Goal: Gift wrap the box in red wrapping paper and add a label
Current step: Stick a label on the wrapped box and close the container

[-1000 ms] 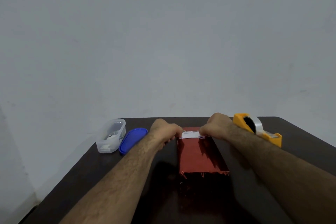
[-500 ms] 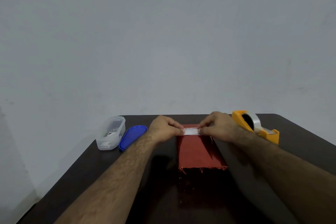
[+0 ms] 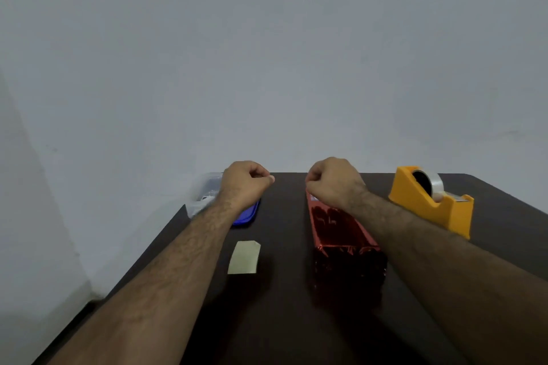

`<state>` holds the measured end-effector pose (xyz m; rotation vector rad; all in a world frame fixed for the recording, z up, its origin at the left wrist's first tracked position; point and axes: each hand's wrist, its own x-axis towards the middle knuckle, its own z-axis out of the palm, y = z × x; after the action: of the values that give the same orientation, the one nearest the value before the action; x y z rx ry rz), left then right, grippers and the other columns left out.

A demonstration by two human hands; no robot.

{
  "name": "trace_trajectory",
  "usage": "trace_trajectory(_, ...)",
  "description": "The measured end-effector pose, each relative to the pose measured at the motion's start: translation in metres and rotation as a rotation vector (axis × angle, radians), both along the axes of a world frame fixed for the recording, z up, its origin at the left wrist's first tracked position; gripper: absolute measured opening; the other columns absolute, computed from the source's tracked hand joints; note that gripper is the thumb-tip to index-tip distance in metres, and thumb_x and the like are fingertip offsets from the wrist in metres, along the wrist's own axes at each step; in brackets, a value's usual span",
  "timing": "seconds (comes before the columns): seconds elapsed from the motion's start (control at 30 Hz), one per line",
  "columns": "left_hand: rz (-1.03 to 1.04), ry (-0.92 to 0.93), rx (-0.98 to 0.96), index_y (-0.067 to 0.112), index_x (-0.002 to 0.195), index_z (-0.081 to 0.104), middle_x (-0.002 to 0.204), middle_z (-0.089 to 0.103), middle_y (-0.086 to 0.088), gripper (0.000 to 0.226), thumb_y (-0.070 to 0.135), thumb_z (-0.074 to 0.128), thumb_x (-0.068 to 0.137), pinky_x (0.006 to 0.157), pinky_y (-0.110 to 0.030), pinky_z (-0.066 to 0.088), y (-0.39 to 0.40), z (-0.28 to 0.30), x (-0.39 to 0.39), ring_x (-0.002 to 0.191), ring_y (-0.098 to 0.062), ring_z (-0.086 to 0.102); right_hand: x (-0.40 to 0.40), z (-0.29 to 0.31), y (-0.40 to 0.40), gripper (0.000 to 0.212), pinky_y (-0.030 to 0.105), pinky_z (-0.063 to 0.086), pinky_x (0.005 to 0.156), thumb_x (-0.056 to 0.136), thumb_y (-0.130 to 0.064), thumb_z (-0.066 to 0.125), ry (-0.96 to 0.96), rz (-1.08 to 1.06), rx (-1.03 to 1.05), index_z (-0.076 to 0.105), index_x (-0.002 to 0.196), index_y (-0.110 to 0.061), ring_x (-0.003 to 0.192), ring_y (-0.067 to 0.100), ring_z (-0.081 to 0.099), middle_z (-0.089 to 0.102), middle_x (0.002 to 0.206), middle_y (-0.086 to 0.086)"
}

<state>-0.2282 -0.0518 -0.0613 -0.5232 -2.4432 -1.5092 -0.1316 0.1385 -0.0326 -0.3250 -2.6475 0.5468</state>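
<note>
Box (image 3: pixel 341 231), red-wrapped, lying centre-right on tabletop (image 3: pixel 284 305). I am curling right hand (image 3: pixel 332 182) over its far end, probably pressing the label; contact hidden. Left hand (image 3: pixel 244 182) hovering fisted, seemingly empty.

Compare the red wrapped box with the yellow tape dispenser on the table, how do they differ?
The red wrapped box is a shiny, crinkled foil block; the yellow tape dispenser is smooth matte plastic with a sloped wedge shape. The box lies under the right hand and forearm, while the dispenser stands untouched, farther right. The dispenser carries a clear tape roll; the box shows only a pale strip near its far end. Both rest on the dark table.
</note>
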Motion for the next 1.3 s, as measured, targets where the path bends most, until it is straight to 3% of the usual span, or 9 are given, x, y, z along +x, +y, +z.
trace_trajectory(0.2, 0.286, 0.162, -0.210, 0.022, 0.128, 0.073, 0.132, 0.067, 0.001, 0.043, 0.043, 0.080, 0.091, 0.101, -0.036, 0.051, -0.080, -0.016, -0.023, 0.122, -0.020, 0.060, -0.042, -0.010, -0.075, 0.016, 0.036, 0.062, 0.086, 0.085, -0.031, 0.069, -0.182, 0.044, 0.043, 0.077, 0.098, -0.025, 0.093, 0.017, 0.069, 0.075, 0.100, -0.003)
trace_trajectory(0.33, 0.353, 0.052, -0.217, 0.019, 0.154, 0.051, 0.153, 0.055, -0.004, 0.096, 0.060, 0.088, 0.076, 0.113, -0.044, 0.045, -0.111, -0.045, -0.032, 0.141, -0.028, 0.049, -0.074, -0.025, -0.119, 0.047, 0.038, 0.060, 0.088, 0.090, -0.052, 0.065, -0.280, -0.040, 0.094, 0.069, 0.119, -0.015, 0.098, 0.024, 0.067, 0.069, 0.107, 0.003)
trace_trajectory(0.43, 0.287, -0.126, -0.118, 0.017, 0.157, 0.040, 0.151, 0.057, -0.004, 0.118, 0.065, 0.095, 0.064, 0.104, -0.038, 0.049, -0.116, -0.056, -0.037, 0.137, -0.028, 0.055, -0.093, -0.039, -0.141, 0.076, 0.036, 0.057, 0.089, 0.085, -0.080, 0.057, -0.399, -0.161, 0.017, 0.063, 0.127, -0.017, 0.104, 0.023, 0.066, 0.066, 0.117, 0.003)
trace_trajectory(0.57, 0.322, -0.182, -0.140, 0.016, 0.140, 0.048, 0.131, 0.067, -0.003, 0.097, 0.060, 0.094, 0.066, 0.087, -0.033, 0.052, -0.116, -0.064, -0.046, 0.117, -0.028, 0.066, -0.099, -0.042, -0.156, 0.057, 0.036, 0.055, 0.097, 0.094, -0.064, 0.060, -0.455, -0.180, -0.101, 0.061, 0.103, -0.008, 0.112, 0.023, 0.065, 0.063, 0.104, 0.003)
trace_trajectory(0.67, 0.362, -0.185, -0.151, 0.019, 0.124, 0.058, 0.115, 0.071, 0.002, 0.080, 0.060, 0.089, 0.062, 0.081, -0.034, 0.057, -0.117, -0.067, -0.052, 0.101, -0.024, 0.068, -0.108, -0.044, -0.158, 0.042, 0.035, 0.059, 0.094, 0.094, -0.036, 0.066, -0.390, -0.181, -0.288, 0.064, 0.119, -0.002, 0.103, 0.023, 0.069, 0.056, 0.082, 0.005)
trace_trajectory(0.77, 0.356, -0.186, -0.163, 0.022, 0.118, 0.060, 0.109, 0.071, 0.004, 0.075, 0.061, 0.087, 0.060, 0.079, -0.034, 0.057, -0.116, -0.068, -0.052, 0.096, -0.023, 0.068, -0.123, -0.048, -0.158, 0.053, 0.036, 0.057, 0.079, 0.085, -0.026, 0.070, -0.124, -0.238, -0.490, 0.052, 0.128, -0.001, 0.095, 0.029, 0.068, 0.065, 0.105, 0.010)
trace_trajectory(0.9, 0.340, -0.178, -0.171, 0.025, 0.112, 0.058, 0.103, 0.070, 0.006, 0.072, 0.064, 0.084, 0.057, 0.080, -0.040, 0.062, -0.113, -0.067, -0.048, 0.091, -0.022, 0.069, -0.131, -0.036, -0.168, 0.026, 0.033, 0.048, 0.078, 0.095, -0.015, 0.061, 0.066, -0.041, -0.413, 0.052, 0.118, -0.008, 0.096, 0.025, 0.057, 0.061, 0.111, 0.008)
trace_trajectory(1.17, 0.316, -0.157, -0.149, 0.024, 0.126, 0.059, 0.115, 0.071, 0.005, 0.084, 0.060, 0.095, 0.061, 0.084, -0.036, 0.062, -0.119, -0.067, -0.048, 0.098, -0.021, 0.070, -0.148, -0.034, -0.179, 0.043, 0.027, 0.048, 0.082, 0.093, -0.057, 0.070, 0.167, 0.170, -0.375, 0.073, 0.100, -0.015, 0.091, 0.014, 0.063, 0.068, 0.095, -0.003)
trace_trajectory(1.3, 0.268, -0.173, -0.093, 0.027, 0.123, 0.059, 0.109, 0.072, 0.008, 0.077, 0.055, 0.095, 0.061, 0.084, -0.035, 0.063, -0.119, -0.067, -0.048, 0.092, -0.015, 0.069, -0.155, -0.044, -0.177, 0.060, 0.019, 0.045, 0.070, 0.103, -0.062, 0.051, 0.024, 0.232, -0.522, 0.082, 0.081, -0.016, 0.083, 0.010, 0.067, 0.076, 0.090, -0.004)
